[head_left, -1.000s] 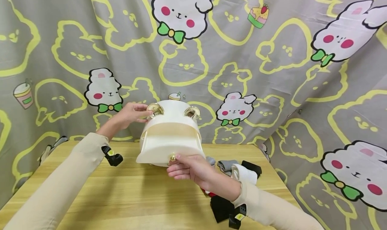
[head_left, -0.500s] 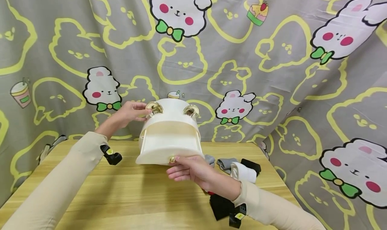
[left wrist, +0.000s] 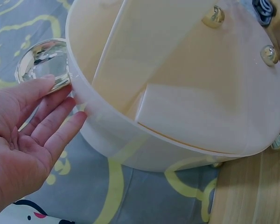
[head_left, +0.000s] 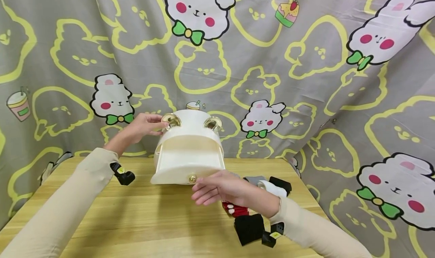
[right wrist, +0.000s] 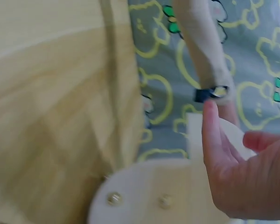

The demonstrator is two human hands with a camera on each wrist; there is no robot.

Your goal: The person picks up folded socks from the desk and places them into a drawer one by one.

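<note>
A white rounded box [head_left: 195,118] with two gold ear-like rings stands on the table, its upper drawer [head_left: 188,156] pulled out. No contents show in the visible part of the drawer. My left hand [head_left: 144,128] pinches the left gold ring [left wrist: 44,63] between thumb and fingers, as the left wrist view shows. My right hand [head_left: 221,190] is just right of the drawer's gold knob [head_left: 192,178], fingers extended and apart from it. In the right wrist view that hand holds nothing, and the box front with two gold knobs [right wrist: 114,198] is below left.
Right of the box, partly behind my right arm, lie folded socks: a black pair [head_left: 249,228], a red one with white spots [head_left: 234,209], a white one [head_left: 272,189], a grey one [head_left: 255,180] and another black one [head_left: 280,185]. A patterned curtain [head_left: 204,69] hangs behind the wooden table [head_left: 136,220].
My right hand has let go of the knob and drawn slightly right. The drawer appears a little further out than one second ago. My left hand stays on the ring.
</note>
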